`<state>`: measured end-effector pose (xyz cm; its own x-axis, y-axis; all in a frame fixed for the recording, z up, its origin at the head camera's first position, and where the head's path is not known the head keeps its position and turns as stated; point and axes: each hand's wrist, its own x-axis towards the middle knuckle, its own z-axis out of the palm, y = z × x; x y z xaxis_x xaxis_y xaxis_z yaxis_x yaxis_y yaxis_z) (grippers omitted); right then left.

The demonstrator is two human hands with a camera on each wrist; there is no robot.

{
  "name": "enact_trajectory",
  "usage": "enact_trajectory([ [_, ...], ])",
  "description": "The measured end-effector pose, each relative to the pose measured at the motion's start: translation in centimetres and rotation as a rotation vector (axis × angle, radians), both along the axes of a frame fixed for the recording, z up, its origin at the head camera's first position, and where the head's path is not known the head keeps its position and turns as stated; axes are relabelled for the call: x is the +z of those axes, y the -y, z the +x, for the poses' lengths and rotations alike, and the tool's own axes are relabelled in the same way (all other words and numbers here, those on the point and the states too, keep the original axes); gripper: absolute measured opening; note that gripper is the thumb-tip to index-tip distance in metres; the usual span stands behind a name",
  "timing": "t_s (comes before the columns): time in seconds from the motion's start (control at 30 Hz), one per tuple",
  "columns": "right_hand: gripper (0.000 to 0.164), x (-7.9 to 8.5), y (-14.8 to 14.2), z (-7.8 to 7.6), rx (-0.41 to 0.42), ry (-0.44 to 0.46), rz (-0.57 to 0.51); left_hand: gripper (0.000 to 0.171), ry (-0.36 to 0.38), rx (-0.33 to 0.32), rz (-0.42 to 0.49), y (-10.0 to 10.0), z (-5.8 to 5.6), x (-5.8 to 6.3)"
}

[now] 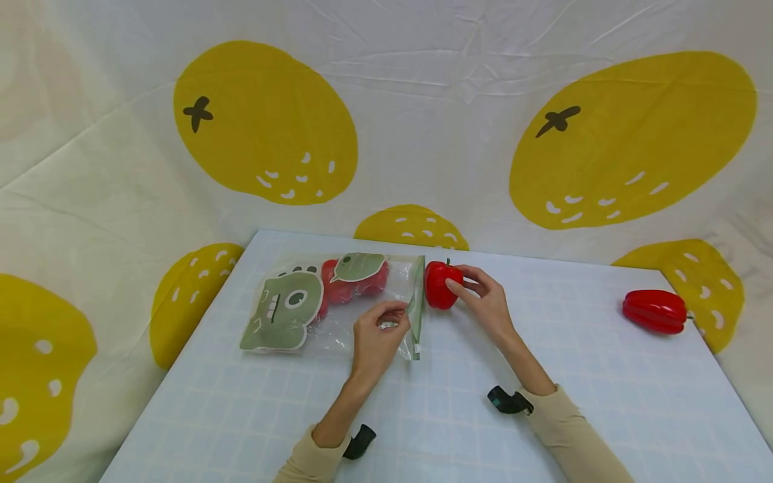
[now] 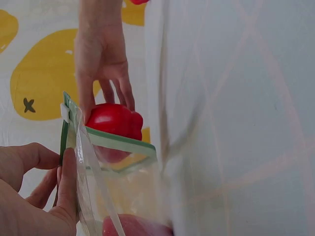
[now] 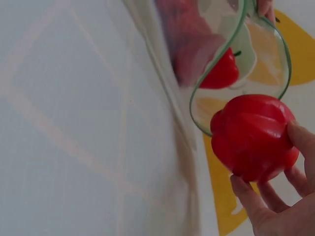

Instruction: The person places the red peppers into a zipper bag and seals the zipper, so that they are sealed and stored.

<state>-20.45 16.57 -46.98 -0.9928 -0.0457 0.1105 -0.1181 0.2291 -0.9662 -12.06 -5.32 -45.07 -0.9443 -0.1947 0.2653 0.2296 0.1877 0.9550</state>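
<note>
A clear zip bag (image 1: 356, 329) printed with a green cartoon creature lies on the table, and red peppers (image 1: 352, 290) show inside it. My left hand (image 1: 379, 333) pinches the bag's green-edged rim near the slider, and the mouth gapes open in both wrist views. Just right of that mouth, my right hand (image 1: 486, 302) grips a red bell pepper (image 1: 441, 284) with a green stem between thumb and fingers. In the right wrist view this bell pepper (image 3: 253, 137) is right at the opening, overlapping the green rim (image 3: 197, 110).
Another red pepper (image 1: 655, 311), longer in shape, lies on its side near the table's right edge. The table (image 1: 574, 349) has a pale blue checked cover. Behind it hangs a white cloth (image 1: 423, 121) with large yellow fruit prints.
</note>
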Motion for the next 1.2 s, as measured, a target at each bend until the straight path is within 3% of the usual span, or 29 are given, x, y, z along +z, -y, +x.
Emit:
enact_trajectory([
  [0.53,0.052,-0.1,3.5,0.2,0.113,0.079,-0.020,0.018,0.023,-0.021,-0.008,0.1,0.2,0.2],
  [1.2,0.047,-0.7,5.7,0.4,0.270,-0.022,0.018,0.018,-0.013,-0.026,0.006,-0.1,0.2,0.1],
])
